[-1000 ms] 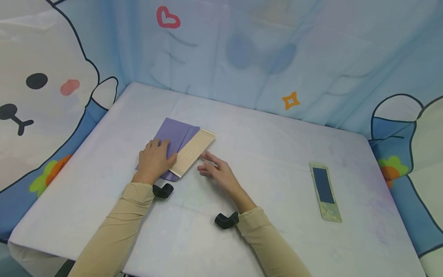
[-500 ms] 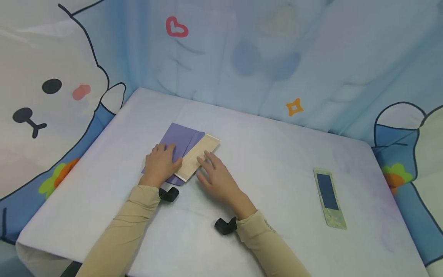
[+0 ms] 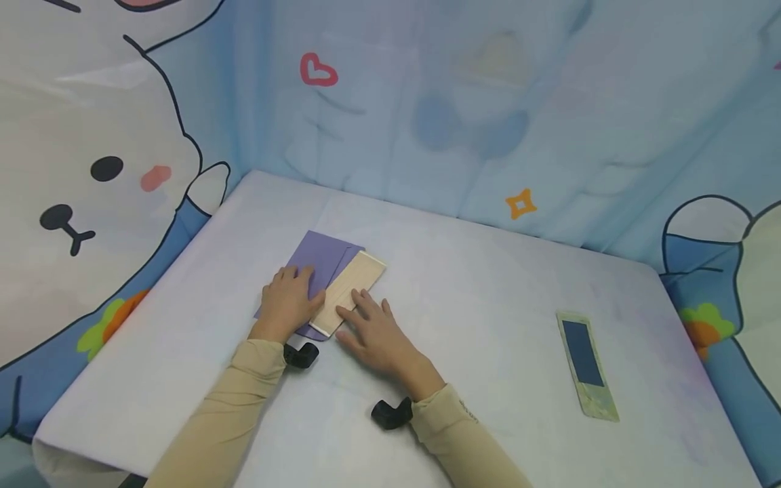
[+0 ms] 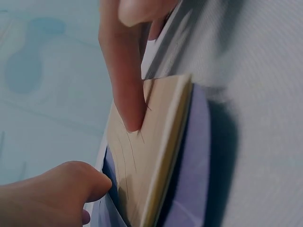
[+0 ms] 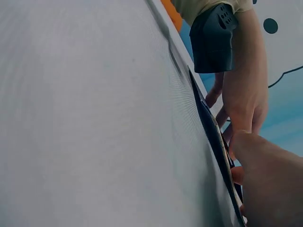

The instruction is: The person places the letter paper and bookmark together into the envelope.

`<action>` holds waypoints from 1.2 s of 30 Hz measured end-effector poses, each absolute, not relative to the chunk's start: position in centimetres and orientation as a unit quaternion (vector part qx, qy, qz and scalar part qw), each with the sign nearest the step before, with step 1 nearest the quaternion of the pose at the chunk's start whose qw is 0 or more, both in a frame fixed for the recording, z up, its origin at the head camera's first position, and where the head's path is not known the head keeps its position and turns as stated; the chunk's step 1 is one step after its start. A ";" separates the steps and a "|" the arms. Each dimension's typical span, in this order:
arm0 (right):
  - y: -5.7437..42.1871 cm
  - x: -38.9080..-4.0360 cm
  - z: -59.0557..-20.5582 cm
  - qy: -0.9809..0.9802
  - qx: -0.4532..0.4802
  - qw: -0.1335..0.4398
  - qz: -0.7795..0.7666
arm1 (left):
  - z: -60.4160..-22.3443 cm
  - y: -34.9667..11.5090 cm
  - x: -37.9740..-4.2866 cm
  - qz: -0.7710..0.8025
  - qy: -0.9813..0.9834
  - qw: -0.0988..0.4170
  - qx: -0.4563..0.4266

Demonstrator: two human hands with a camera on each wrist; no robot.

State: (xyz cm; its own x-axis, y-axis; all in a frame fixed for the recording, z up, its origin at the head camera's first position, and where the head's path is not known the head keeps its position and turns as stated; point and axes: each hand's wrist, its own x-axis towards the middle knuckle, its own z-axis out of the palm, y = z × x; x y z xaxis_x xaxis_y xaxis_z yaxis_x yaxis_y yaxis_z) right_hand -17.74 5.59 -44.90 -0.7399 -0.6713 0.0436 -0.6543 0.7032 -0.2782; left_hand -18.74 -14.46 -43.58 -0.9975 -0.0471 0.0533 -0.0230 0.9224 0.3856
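Observation:
A purple envelope [image 3: 326, 252] lies on the left part of the table, with a flat beige wood-grained piece [image 3: 350, 281] sticking out of its right side. My left hand [image 3: 285, 301] rests on the envelope, fingers spread, the thumb at the edge where the piece emerges. Seen from the left wrist, that thumb [image 4: 92, 182] touches the envelope's lip beside the piece [image 4: 156, 123]. My right hand [image 3: 378, 339] has its fingertips on the beige piece, the fingers fairly straight; one finger [image 4: 128, 94] presses its face. The piece's inner end is hidden inside the envelope.
On the right of the white-covered table [image 3: 488, 325] lies a slim pale green rectangle [image 3: 587, 366] with a dark blue panel. A blue printed curtain [image 3: 427, 135] hangs behind the table. Black wrist cameras [image 3: 392, 413] sit at both cuffs.
My right hand has moved from beside the beige piece onto it. The left hand stays on the envelope. The head view has shifted, so the whole scene sits lower.

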 end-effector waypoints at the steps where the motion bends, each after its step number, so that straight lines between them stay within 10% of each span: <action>1: 5.6 -17.7 -45.0 0.922 -0.361 0.031 -0.138 | -43.6 -14.5 -18.8 -0.196 -0.980 0.031 0.018; 36: 5.8 -18.1 -46.8 0.920 -0.368 -0.059 -0.124 | -43.5 -14.4 -18.5 -0.191 -0.981 0.039 0.014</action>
State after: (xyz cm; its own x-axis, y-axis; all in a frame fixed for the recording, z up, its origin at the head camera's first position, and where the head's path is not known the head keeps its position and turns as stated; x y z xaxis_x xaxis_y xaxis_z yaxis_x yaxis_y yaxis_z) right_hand -18.14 5.77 -46.84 -0.7227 -0.6615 0.2004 -0.6910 0.6991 -0.1838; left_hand -18.49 -14.40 -43.51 -0.9965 -0.0422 0.0721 -0.0120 0.9264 0.3764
